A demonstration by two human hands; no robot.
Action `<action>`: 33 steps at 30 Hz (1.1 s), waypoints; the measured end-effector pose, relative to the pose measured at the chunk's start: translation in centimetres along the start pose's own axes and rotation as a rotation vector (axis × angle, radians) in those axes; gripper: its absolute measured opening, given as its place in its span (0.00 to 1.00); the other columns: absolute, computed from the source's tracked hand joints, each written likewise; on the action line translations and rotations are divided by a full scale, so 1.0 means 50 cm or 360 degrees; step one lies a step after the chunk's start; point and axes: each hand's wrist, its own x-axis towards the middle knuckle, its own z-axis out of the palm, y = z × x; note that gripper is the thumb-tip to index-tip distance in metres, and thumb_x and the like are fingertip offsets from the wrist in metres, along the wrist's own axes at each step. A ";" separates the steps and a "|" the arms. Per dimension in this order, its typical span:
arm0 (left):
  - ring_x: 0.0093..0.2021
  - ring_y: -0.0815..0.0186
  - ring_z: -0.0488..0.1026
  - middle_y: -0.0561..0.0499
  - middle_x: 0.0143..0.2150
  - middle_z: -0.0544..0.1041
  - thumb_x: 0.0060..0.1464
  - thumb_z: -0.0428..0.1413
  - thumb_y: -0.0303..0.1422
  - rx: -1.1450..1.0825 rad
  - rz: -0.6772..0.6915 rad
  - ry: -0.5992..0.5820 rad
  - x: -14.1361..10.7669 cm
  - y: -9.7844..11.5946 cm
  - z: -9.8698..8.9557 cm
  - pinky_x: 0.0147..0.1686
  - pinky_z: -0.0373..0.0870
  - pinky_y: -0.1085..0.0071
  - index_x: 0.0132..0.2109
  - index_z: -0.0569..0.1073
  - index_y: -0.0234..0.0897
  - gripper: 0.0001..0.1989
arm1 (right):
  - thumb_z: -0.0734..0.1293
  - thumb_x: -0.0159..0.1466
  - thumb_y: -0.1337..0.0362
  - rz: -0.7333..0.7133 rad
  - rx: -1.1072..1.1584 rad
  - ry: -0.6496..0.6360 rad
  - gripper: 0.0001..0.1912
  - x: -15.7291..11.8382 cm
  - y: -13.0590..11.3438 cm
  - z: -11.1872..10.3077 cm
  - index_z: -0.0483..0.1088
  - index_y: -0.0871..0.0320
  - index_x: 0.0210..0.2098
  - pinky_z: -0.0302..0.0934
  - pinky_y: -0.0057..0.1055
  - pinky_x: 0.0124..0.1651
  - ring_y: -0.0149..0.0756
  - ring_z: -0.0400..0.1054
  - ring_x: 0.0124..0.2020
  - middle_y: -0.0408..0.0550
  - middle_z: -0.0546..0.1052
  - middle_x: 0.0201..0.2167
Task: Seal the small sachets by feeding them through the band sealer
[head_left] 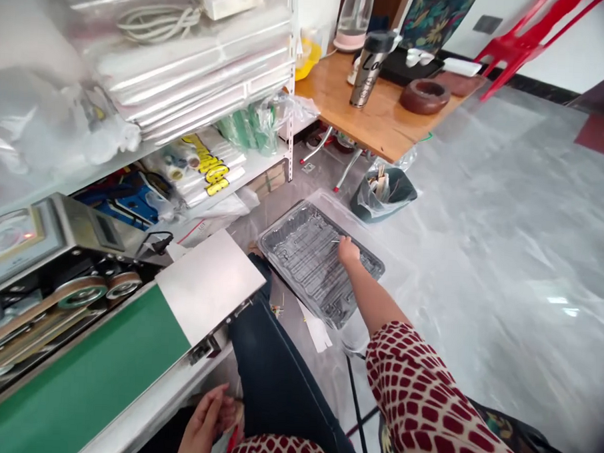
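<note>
My right hand (349, 250) reaches out over a black plastic tray (324, 281) on the floor, at the tray's right side. Its fingers are pinched together, and a tiny thin light piece shows at their tips, too small to name. Clear plastic film lies around and under the tray. Close to my lap, my left hand (207, 419) has curled fingers. Beside its palm is a bit of clear plastic with a red mark (233, 440); what the fingers hold is partly hidden.
A machine with a green conveyor belt (90, 371) and a white end plate (212, 283) stands at left. Shelves with stacked plastic bags (188, 81) are behind it. Farther off are a wooden table (371, 126), a lined waste bin (383, 197) and a red chair (525, 39).
</note>
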 end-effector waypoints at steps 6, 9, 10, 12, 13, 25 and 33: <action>0.46 0.52 0.79 0.44 0.41 0.81 0.42 0.60 0.61 0.0177 -0.0030 -0.0153 0.018 0.034 0.040 0.46 0.76 0.61 0.50 0.75 0.37 0.37 | 0.51 0.68 0.76 -0.0094 -0.0050 0.0078 0.19 0.037 -0.027 0.035 0.65 0.69 0.54 0.70 0.36 0.46 0.45 0.75 0.46 0.68 0.69 0.51; 0.46 0.52 0.79 0.45 0.43 0.81 0.43 0.58 0.61 0.0269 0.0031 -0.0154 0.017 0.043 0.051 0.48 0.75 0.59 0.49 0.76 0.38 0.35 | 0.51 0.69 0.75 -0.0133 -0.0039 0.0175 0.18 0.021 0.006 0.000 0.67 0.67 0.52 0.69 0.37 0.46 0.44 0.75 0.45 0.66 0.71 0.50; 0.47 0.52 0.78 0.45 0.44 0.81 0.44 0.58 0.61 0.0286 0.0044 -0.0145 0.016 0.045 0.052 0.48 0.75 0.59 0.49 0.76 0.38 0.35 | 0.51 0.70 0.73 -0.0134 -0.0032 0.0239 0.18 0.010 0.032 -0.022 0.66 0.66 0.53 0.68 0.39 0.48 0.45 0.74 0.47 0.66 0.70 0.51; 0.48 0.52 0.78 0.45 0.45 0.81 0.45 0.58 0.61 0.0315 0.0059 -0.0133 0.016 0.044 0.051 0.49 0.75 0.58 0.49 0.76 0.38 0.34 | 0.49 0.71 0.69 -0.0056 0.0000 0.0496 0.20 -0.022 0.105 -0.071 0.63 0.66 0.57 0.65 0.45 0.53 0.50 0.69 0.54 0.66 0.68 0.55; 0.48 0.52 0.78 0.45 0.46 0.81 0.46 0.57 0.60 0.0323 0.0064 -0.0139 0.017 0.042 0.050 0.49 0.75 0.58 0.49 0.76 0.38 0.33 | 0.48 0.71 0.69 0.0031 0.0006 0.0639 0.22 -0.041 0.146 -0.094 0.59 0.67 0.61 0.61 0.49 0.58 0.53 0.63 0.60 0.69 0.65 0.59; 0.51 0.54 0.77 0.45 0.49 0.80 0.59 0.49 0.54 0.0834 0.0673 -0.0016 -0.025 0.070 0.059 0.53 0.71 0.59 0.51 0.74 0.40 0.26 | 0.65 0.64 0.53 0.0546 0.0702 -0.0511 0.26 -0.112 0.388 -0.038 0.67 0.62 0.57 0.70 0.38 0.39 0.43 0.75 0.36 0.61 0.79 0.42; 0.44 0.61 0.78 0.47 0.42 0.80 0.64 0.48 0.43 0.1104 0.1208 -0.0381 -0.030 0.110 0.140 0.46 0.74 0.68 0.49 0.76 0.44 0.16 | 0.63 0.63 0.59 0.0153 0.1366 -0.0334 0.24 -0.215 0.353 -0.062 0.68 0.57 0.57 0.65 0.27 0.23 0.37 0.76 0.28 0.53 0.80 0.44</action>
